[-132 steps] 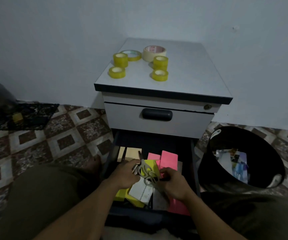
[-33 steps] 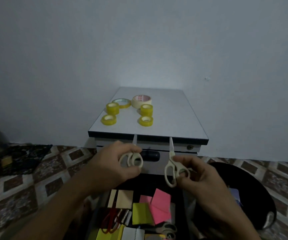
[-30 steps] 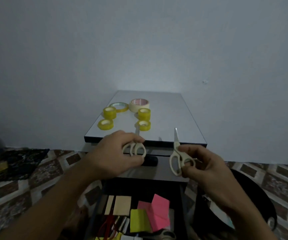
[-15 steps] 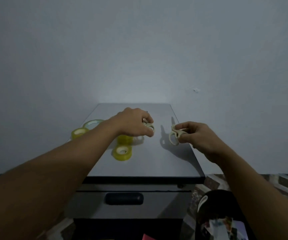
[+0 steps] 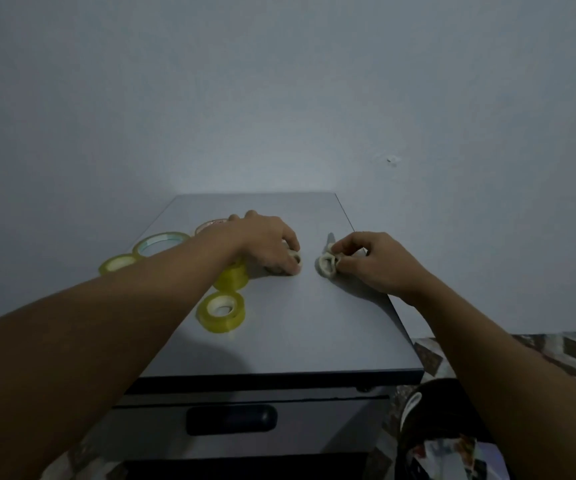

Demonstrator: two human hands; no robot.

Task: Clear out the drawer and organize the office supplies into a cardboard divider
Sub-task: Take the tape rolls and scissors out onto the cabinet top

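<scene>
On the grey cabinet top [image 5: 300, 334] both hands hold cream-handled scissors low against the surface. My left hand [image 5: 265, 244] grips one pair of scissors [image 5: 295, 259], of which only a handle loop shows. My right hand [image 5: 371, 259] pinches the handle of a second pair of scissors [image 5: 327, 263], its blade pointing toward the wall. The lower drawer and the cardboard divider are out of view.
Several yellow tape rolls [image 5: 222, 311] and a cream masking tape roll [image 5: 212, 225] lie on the left half of the cabinet top. The upper drawer with a dark handle [image 5: 231, 419] is closed. A black bin [image 5: 449, 441] with papers stands at lower right.
Both hands lifted the scissors out of the lower drawer and carried them up onto the cabinet top. They now sit lower, against the surface. The view tilted up off the open drawer.
</scene>
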